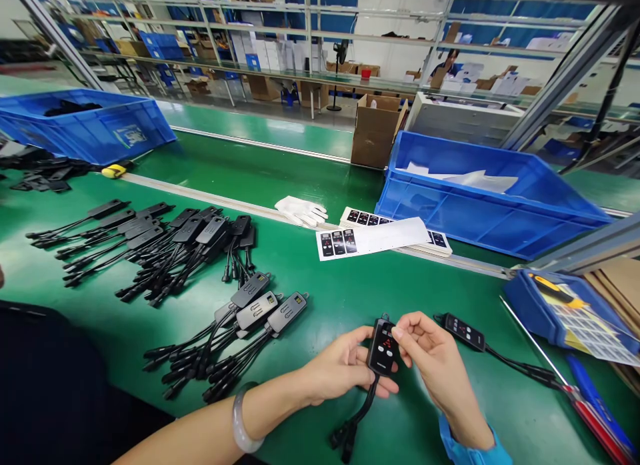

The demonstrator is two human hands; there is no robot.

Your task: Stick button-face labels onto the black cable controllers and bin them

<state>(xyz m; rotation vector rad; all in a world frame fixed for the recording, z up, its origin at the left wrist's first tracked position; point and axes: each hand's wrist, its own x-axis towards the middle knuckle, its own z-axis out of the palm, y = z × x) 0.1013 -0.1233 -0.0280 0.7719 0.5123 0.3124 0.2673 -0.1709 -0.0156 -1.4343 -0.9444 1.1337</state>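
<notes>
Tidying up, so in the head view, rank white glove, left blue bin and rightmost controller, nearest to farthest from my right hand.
1. Rightmost controller, right of your right hand.
2. White glove, ahead and left.
3. Left blue bin, far left.

The held controller is black, marked in white and red, as is the second controller. The bench is green; the units are grey and black. Blue: the left bin, the right bin and the sleeve. White: the glove and the sheet, with a row of black labels. The cutter is yellow-orange and black.
</notes>
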